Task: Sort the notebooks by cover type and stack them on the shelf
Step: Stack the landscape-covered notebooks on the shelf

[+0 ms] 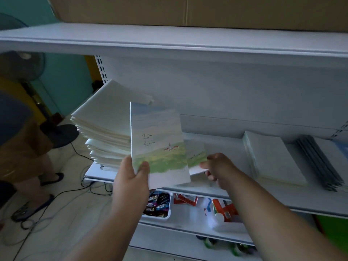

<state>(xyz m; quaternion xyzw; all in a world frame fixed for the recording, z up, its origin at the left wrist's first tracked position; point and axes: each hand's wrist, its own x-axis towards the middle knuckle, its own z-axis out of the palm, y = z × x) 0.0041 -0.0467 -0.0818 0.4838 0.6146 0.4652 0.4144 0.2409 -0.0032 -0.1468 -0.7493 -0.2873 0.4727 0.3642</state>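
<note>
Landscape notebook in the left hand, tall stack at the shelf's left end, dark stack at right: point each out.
landscape notebook [158,140], head view, middle of front cover
tall stack [105,117], head view, top cover
dark stack [320,162], head view, stepped edges

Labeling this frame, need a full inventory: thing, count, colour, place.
held notebook: one, sky-and-meadow cover, upright in left hand
second notebook: one, similar cover, on shelf under right hand
tall stack: one, pale, shelf left end
white stack: one, shelf right
dark-edged stack: one, grey, far right
shelf: white
candy tray: one, white, lower shelf
cardboard box: one, brown, top shelf
fan: one, dark, left
left hand: gripping
right hand: pinching second notebook
</note>
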